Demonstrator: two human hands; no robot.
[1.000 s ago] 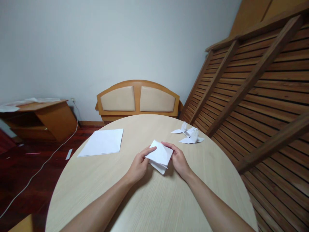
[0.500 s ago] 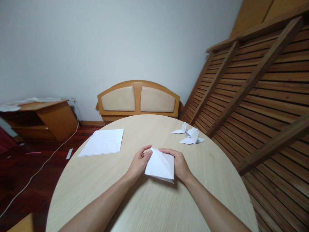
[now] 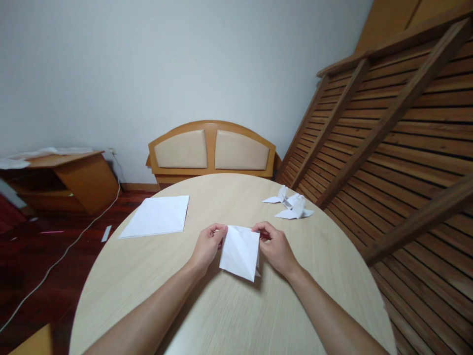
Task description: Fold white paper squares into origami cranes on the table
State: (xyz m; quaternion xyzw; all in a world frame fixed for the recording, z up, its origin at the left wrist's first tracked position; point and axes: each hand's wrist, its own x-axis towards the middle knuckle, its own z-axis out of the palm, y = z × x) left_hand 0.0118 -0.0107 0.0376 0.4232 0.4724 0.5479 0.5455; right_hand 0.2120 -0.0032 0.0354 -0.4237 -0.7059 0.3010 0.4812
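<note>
A folded white sheet of paper (image 3: pixel 240 252), squarish with crease lines and loose layers at its lower right, is held between my two hands just above the table. My left hand (image 3: pixel 209 245) pinches its upper left corner, thumb on the front. At the upper right corner, my right hand (image 3: pixel 274 245) grips the edge with thumb and bent index finger. Some of the fingers are hidden behind the paper.
Several folded paper cranes (image 3: pixel 293 204) sit at the table's far right. A stack of white paper (image 3: pixel 157 216) lies at the left on the round table (image 3: pixel 214 315). Behind stands a padded headboard (image 3: pixel 212 148); a slatted wooden frame (image 3: pixel 399 148) leans at the right.
The paper has turned and shifted slightly left, with its lower right layers now spread apart. My right hand has gone from lying along the side to pinching the upper right corner.
</note>
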